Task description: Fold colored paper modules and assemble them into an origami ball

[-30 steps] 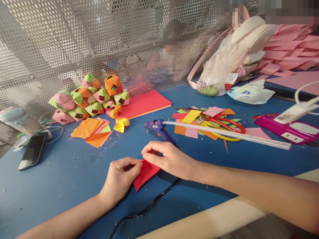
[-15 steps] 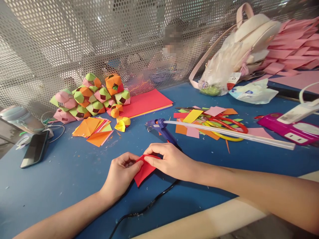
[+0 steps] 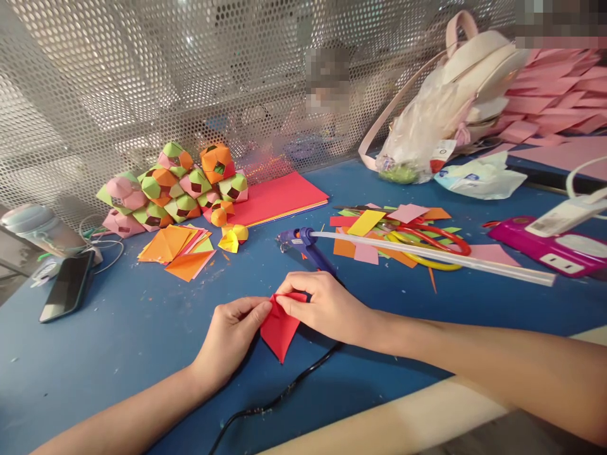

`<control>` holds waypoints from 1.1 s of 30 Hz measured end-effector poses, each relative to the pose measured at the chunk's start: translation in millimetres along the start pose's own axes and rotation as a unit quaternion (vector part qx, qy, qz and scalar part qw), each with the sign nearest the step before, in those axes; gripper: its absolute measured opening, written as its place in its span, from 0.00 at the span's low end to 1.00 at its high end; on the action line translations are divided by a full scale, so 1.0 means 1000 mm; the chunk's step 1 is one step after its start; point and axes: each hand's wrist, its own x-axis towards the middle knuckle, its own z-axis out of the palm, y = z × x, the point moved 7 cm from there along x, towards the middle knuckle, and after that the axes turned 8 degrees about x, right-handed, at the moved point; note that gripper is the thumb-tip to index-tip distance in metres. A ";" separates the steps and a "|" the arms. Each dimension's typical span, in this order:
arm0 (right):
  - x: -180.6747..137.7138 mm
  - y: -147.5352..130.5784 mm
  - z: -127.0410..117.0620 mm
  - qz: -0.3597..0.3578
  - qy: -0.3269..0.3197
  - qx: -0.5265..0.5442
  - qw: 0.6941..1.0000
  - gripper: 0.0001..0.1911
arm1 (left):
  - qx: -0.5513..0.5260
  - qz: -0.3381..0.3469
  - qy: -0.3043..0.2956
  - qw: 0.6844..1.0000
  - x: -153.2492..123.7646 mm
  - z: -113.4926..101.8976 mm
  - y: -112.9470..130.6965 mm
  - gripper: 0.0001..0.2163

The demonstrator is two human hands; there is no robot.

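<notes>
1. Pinching narrowly: left hand [image 3: 230,338], thumb and forefinger closed on the upper left edge of a red paper [image 3: 283,330].
2. Right hand [image 3: 325,309], just beside the left, was likewise narrow, its thumb and forefinger closed on the same top edge; its remaining fingers were partly hidden.
3. Red paper, one piece, hung between and below both sets of fingertips, a corner pointing towards the person. Whether it touched the blue table [image 3: 142,360] could not be told.
4. Condition of the piece: partly worked, by judgement. Creasing showed near the top; the lower part lay open and broad, seemingly not yet folded.
5. Finished stock, beyond the left hand: a heap of folded paper balls [image 3: 175,205] in green, pink and orange, with a small yellow folded piece [image 3: 229,241] nearer.
6. Unworked stock, also beyond the left hand: a loose pile of cut papers [image 3: 164,245], orange uppermost, mostly flat. Farther off, a stack of red sheets [image 3: 289,194] appeared unfolded.
7. Beyond the right hand, just past its knuckles: a blue glue gun [image 3: 300,239], lying untouched, a long glue stick [image 3: 427,254] projecting from it above the right forearm.
8. Farther beyond that forearm: assorted paper scraps [image 3: 366,222], among red and yellow looped handles [image 3: 458,240].
9. Nearer the person than both hands: a black cable [image 3: 296,381].
</notes>
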 end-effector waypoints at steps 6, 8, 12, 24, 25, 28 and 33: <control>0.000 0.001 0.000 0.013 -0.008 0.010 1.000 0.08 | -0.046 -0.023 -0.001 0.999 0.000 0.001 -0.005 0.11; -0.001 0.002 0.000 0.019 -0.011 0.015 1.000 0.08 | -0.055 -0.027 -0.005 0.998 0.000 0.002 -0.006 0.10; -0.001 0.001 0.000 0.025 -0.017 0.025 0.999 0.08 | -0.073 -0.041 -0.008 0.996 0.001 0.002 -0.009 0.10; -0.002 -0.003 0.004 0.003 -0.027 0.033 0.999 0.07 | -0.077 -0.045 0.017 0.996 -0.001 0.000 -0.008 0.08; -0.002 -0.003 0.004 -0.001 -0.029 0.028 0.999 0.07 | -0.075 -0.041 0.017 0.996 -0.002 0.000 -0.008 0.08; -0.003 -0.004 0.006 -0.005 -0.034 0.014 0.999 0.04 | -0.063 -0.030 0.017 0.997 -0.002 0.000 -0.008 0.07; -0.003 -0.005 0.005 -0.017 -0.025 0.009 1.000 0.04 | -0.050 -0.028 0.007 0.998 -0.001 0.002 -0.007 0.07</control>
